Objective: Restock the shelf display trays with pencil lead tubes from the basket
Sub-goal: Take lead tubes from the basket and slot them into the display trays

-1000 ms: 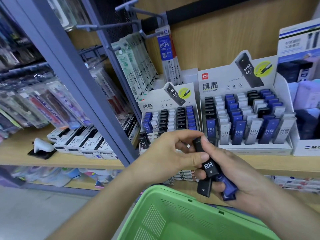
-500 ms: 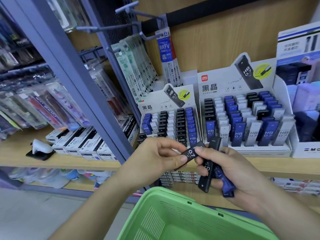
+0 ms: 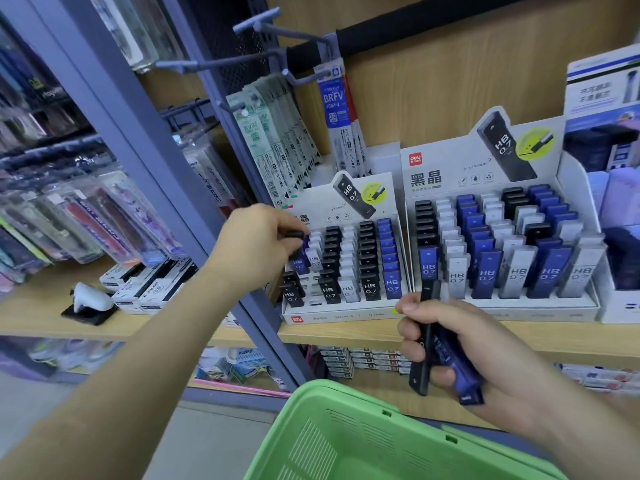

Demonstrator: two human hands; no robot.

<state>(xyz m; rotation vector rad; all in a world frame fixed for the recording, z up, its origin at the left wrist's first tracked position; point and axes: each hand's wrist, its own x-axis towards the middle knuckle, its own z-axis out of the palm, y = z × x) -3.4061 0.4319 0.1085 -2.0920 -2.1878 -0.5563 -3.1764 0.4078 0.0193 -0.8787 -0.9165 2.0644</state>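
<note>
- A green basket [image 3: 346, 438] sits low, beneath the shelf.
- The smaller display tray [image 3: 341, 318] stands up and left of the right hand [image 3: 478, 351], which grips spare black and blue tubes [image 3: 427, 344].
- The left hand [image 3: 254, 245], nearer, pinches a black lead tube [image 3: 295, 234] over the tray's left columns; its tilt is unclear.

lead tubes [image 3: 486, 275]: HB 0.7 | large display tray [image 3: 446, 161]: deli, 黑晶 | hanging blue pack [image 3: 334, 109]: BRFV-10MF-L
</note>
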